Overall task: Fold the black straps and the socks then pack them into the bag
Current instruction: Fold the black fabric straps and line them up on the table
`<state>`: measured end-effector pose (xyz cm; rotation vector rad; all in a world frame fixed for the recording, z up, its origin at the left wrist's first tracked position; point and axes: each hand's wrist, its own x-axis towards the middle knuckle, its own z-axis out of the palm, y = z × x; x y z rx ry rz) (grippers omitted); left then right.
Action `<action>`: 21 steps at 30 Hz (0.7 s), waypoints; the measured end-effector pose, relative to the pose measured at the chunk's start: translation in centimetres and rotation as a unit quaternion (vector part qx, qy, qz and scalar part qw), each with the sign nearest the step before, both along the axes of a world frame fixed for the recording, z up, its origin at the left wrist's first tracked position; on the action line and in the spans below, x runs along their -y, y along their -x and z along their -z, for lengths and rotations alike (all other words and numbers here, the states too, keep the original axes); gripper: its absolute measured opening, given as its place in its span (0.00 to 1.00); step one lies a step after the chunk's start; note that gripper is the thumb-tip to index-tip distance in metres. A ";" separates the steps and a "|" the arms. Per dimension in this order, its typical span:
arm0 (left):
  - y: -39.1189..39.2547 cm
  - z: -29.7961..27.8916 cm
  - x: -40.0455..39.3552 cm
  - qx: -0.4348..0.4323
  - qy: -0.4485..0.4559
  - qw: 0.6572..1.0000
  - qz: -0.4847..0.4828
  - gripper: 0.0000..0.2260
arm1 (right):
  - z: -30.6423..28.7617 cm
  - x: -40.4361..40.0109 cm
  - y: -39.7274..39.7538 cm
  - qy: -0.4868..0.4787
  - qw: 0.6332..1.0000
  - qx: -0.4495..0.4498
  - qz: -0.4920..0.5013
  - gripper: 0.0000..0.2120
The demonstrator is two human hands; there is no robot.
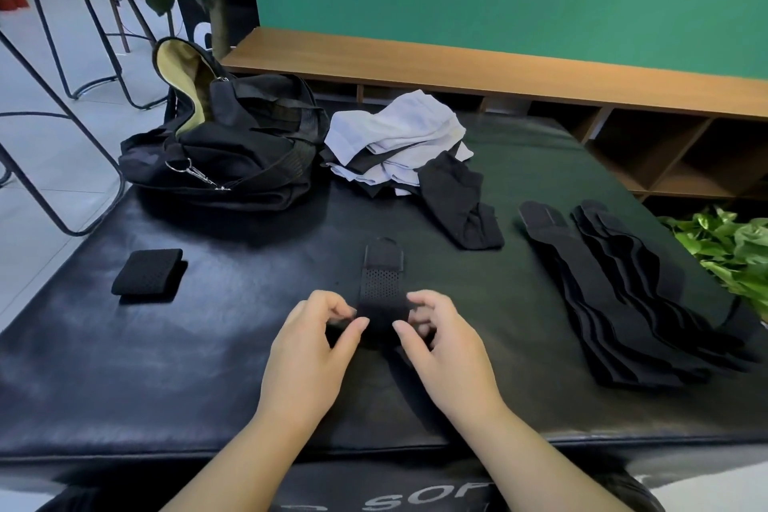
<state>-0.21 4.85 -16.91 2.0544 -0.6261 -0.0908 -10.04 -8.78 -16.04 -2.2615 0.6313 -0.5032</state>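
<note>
Nearby, folded strap [148, 275], bag [232, 150], socks [399, 141] surround both hands' strap [382, 291].

I am pinching the near end of a black strap [382, 295] with left hand [311, 341] and right hand [444, 341]; the bag [232, 154] is lying open far left.

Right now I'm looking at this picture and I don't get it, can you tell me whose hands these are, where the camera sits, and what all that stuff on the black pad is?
There is no machine here. A person wears a camera on the head, looking down at their own hands. The left hand and right hand both pinch the near end of a black perforated strap, apparently folding it. On the black padded surface lie a folded strap, a pile of unfolded straps, a heap of white and black socks and an open black bag.
</note>
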 end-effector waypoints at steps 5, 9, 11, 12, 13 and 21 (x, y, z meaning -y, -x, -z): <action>-0.1 -0.1 0.3 0.036 -0.059 0.998 0.015 0.10 | 0.0 -0.1 -0.3 0.038 0.999 -0.025 0.011 0.13; -0.3 0.0 0.4 0.091 -0.091 0.991 0.028 0.11 | -0.1 -0.1 -0.6 0.094 0.994 -0.050 0.008 0.11; -0.3 -0.1 0.4 0.115 -0.105 0.987 0.039 0.13 | -0.2 -0.2 -0.7 0.110 0.993 -0.050 0.005 0.13; -0.3 -0.2 0.4 0.119 -0.112 0.986 0.042 0.13 | -0.2 -0.2 -0.7 0.116 0.992 -0.055 0.000 0.15; -0.4 -0.2 0.4 0.123 -0.116 0.985 0.044 0.14 | -0.2 -0.2 -0.7 0.123 0.991 -0.061 -0.007 0.16; -0.5 -0.1 0.4 0.121 -0.113 0.985 0.052 0.15 | -0.1 0.1 -0.9 0.134 0.987 -0.085 -0.021 0.19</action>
